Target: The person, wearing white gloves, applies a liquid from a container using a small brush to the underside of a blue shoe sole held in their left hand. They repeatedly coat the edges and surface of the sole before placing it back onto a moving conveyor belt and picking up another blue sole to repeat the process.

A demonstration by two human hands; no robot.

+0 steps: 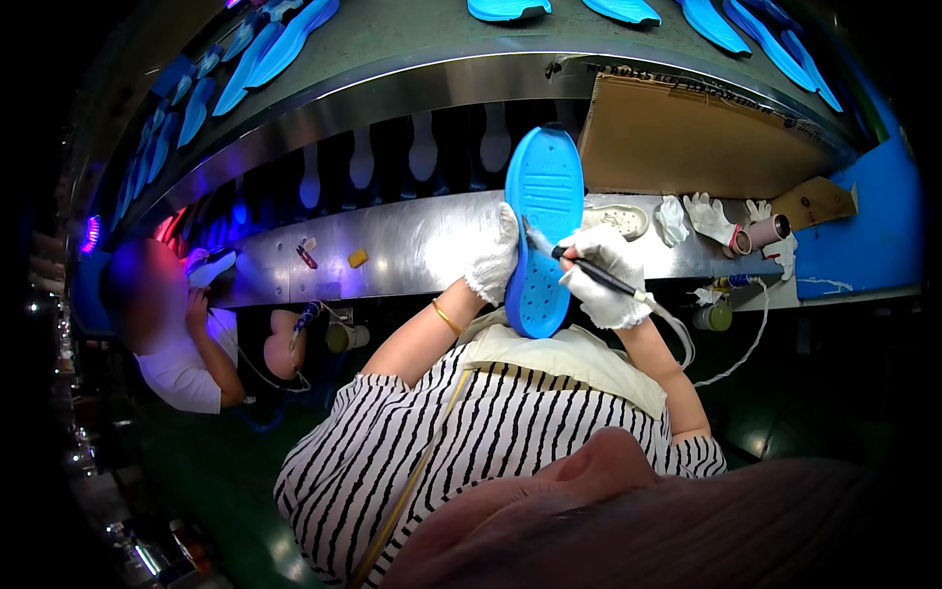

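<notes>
A bright blue shoe sole (546,177) stands lengthwise in front of my chest, its ridged and dimpled inner face towards me. My left hand (494,257), in a white glove, is closed round the sole's left edge. In my gloved right hand (606,280) is a brush with a black handle (601,274), and a pale hose (675,324) trails from its rear end. The brush's light bristles (538,236) are at the middle of the sole, apparently touching it. Gloves partly hide the fingers of both hands.
Ahead runs a metal bench (412,250), with a yellow block (357,257) and a small red tool (306,253). At right are a cardboard box (706,137), white gloves (708,216) and a cup (767,232). Beyond, a conveyor (412,39) carries blue soles. A co-worker (186,358) sits left.
</notes>
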